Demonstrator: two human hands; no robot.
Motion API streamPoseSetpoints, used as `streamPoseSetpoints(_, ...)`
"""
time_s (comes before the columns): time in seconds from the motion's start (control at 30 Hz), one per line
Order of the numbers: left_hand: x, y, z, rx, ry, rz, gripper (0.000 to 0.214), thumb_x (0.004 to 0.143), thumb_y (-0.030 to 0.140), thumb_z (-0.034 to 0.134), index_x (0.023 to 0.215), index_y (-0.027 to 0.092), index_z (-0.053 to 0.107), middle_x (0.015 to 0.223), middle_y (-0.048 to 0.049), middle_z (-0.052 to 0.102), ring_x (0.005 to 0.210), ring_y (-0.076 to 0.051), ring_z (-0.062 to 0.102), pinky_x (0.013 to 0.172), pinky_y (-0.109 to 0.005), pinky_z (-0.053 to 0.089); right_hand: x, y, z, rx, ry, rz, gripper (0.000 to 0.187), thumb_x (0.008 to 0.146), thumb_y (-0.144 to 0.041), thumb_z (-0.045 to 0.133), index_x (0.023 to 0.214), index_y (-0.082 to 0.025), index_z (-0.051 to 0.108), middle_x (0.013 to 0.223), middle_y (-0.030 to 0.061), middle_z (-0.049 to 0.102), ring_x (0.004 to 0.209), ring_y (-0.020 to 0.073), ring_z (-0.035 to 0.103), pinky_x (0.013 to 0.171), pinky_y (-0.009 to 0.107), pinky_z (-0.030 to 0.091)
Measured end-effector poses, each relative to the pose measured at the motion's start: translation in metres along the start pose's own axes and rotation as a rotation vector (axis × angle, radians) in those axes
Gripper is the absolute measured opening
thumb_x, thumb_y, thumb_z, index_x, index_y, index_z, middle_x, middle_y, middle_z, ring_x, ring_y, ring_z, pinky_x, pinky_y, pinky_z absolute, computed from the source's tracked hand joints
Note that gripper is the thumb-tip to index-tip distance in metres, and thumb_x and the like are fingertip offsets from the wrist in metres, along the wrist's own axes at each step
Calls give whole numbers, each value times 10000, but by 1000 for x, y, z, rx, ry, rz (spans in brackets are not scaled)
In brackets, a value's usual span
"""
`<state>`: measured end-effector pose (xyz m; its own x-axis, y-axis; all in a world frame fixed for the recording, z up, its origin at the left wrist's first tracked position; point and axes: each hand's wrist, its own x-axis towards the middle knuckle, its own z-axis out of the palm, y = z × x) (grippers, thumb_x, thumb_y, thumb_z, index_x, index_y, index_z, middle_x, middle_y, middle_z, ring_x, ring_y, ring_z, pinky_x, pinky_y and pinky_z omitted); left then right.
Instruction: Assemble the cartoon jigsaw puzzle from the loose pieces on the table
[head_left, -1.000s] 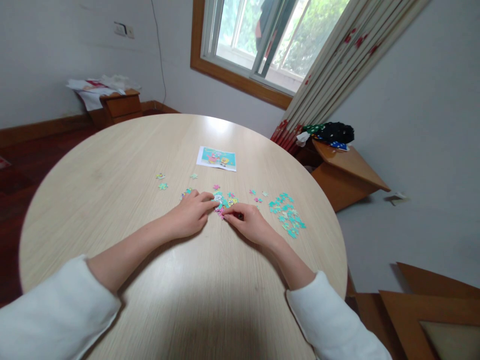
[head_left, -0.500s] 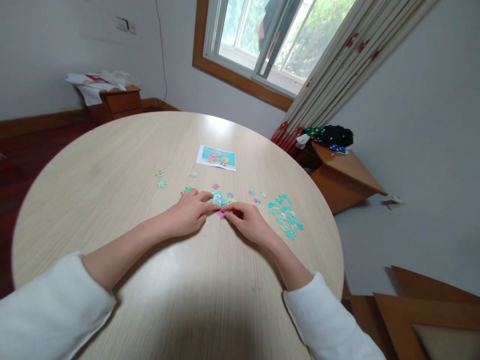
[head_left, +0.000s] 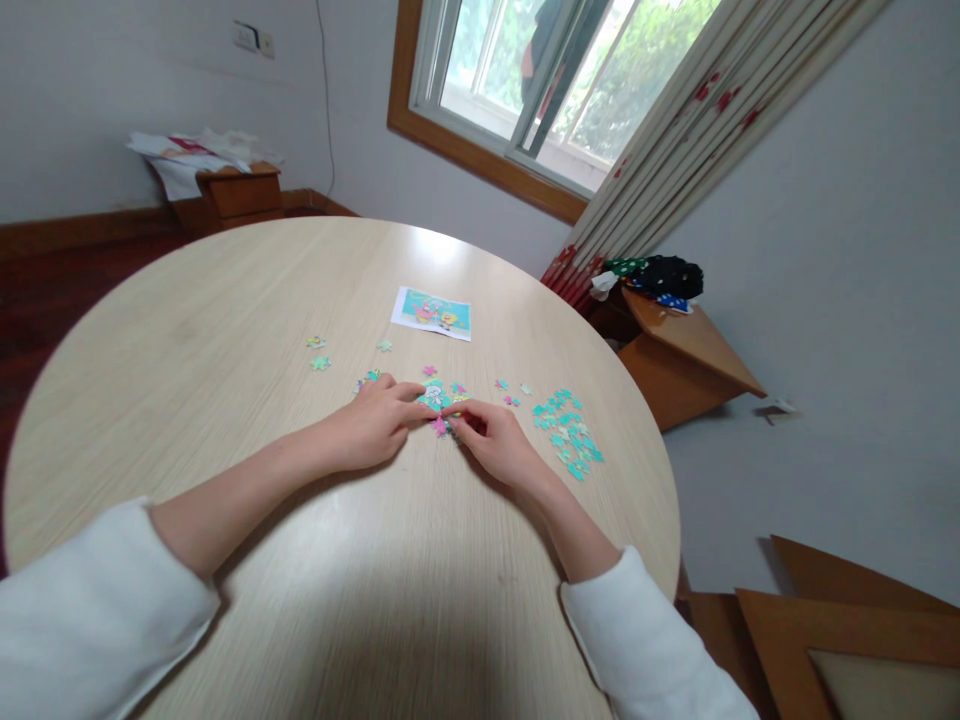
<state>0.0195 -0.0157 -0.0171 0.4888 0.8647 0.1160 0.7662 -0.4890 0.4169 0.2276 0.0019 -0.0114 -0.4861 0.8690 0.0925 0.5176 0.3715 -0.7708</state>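
A small joined patch of jigsaw puzzle (head_left: 433,395), turquoise with a pale figure, lies on the table between my hands. My left hand (head_left: 377,424) rests flat at its left side, fingers stretched out and the index fingertip on its lower edge. With thumb and forefinger together, my right hand (head_left: 491,440) pinches a pink puzzle piece (head_left: 439,427) at the patch's bottom edge; the fingertips partly hide it. More pieces (head_left: 373,376) stick out past the knuckles of my left hand. Just above the patch sits a loose pink piece (head_left: 430,370).
A picture card (head_left: 432,314) with cartoon figures lies farther back on the round wooden table (head_left: 360,610). Many turquoise pieces (head_left: 568,430) are heaped at the right. Stray pieces (head_left: 320,362) lie at the left. A wooden cabinet (head_left: 690,350) stands beyond the right edge.
Both hands stay at the patch with hardly any movement. The whole view has shifted slightly, so the table appears a little farther left.
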Motion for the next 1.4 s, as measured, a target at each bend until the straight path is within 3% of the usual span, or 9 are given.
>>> streamPoseSetpoints(0.37, 1, -5, 3, -41, 93, 16, 449, 818, 89, 425, 1116, 249, 719, 1205, -101, 614, 1102, -265, 500, 991, -465, 403, -1, 1, -1, -15, 6, -6, 225, 873, -262, 523, 931, -175, 721, 652, -25, 533, 618, 114, 463, 636, 244, 387)
streamPoseSetpoints(1.4, 3, -1, -1, 1, 64, 17, 426, 848, 102, 396, 1041, 223, 756, 1115, -106, 659, 1010, -260, 540, 911, -432, 435, -1, 0, -1, -38, 23, -14, 234, 864, -286, 533, 924, -162, 722, 655, -14, 558, 610, 115, 468, 619, 246, 382)
